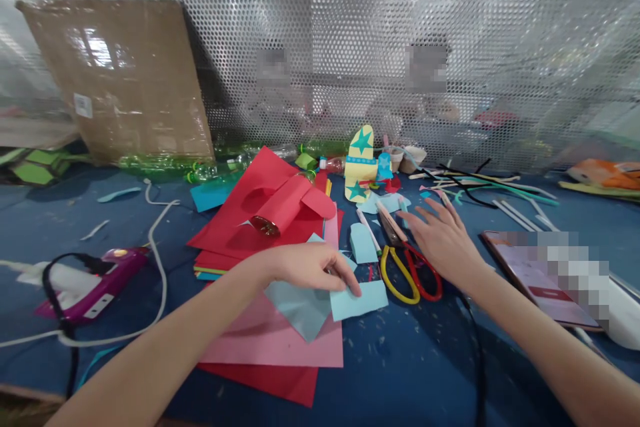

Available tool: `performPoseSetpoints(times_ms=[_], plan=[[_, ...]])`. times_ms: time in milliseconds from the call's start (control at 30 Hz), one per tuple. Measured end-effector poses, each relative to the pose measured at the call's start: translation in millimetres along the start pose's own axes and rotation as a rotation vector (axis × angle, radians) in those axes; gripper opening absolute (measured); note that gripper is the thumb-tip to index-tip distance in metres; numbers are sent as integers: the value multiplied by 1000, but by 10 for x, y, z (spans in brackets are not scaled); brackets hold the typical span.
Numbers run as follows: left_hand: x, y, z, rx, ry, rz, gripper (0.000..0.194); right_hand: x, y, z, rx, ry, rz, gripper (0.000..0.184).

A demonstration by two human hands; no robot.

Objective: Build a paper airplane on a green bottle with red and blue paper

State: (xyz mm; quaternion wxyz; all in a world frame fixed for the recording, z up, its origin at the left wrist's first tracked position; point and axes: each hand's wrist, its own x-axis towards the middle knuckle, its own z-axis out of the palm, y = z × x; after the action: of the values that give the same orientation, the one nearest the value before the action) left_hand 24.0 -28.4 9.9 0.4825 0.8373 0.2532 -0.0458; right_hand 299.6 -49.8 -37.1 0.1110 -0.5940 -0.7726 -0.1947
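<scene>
On my head feed, the left hand has fingertips on a light-blue paper strip overlapping the pink sheet's right edge; I can't tell whether it's pinched. My right hand, loosely spread, hovers beside the scissors.
</scene>
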Motion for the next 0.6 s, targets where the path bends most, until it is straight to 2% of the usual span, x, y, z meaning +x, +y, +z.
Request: performPoseSetpoints(times_ms=[100,233,333,400,500,600], plan=[[19,-4,26,59,-40,-22,42,148,202,33,53,-42,60,39],[51,3,98,118,-45,-16,35,409,485,74,177,-234,27,39],[67,22,171,146,-24,10,36,592,565,121,290,-384,-21,24],[76,30,221,178,17,41,36,690,564,154,349,-445,-36,24],[91,22,277,206,91,104,26,792,563,148,426,-428,-17,23],[98,5,295,262,174,166,17,830,613,29,523,-264,51,19]])
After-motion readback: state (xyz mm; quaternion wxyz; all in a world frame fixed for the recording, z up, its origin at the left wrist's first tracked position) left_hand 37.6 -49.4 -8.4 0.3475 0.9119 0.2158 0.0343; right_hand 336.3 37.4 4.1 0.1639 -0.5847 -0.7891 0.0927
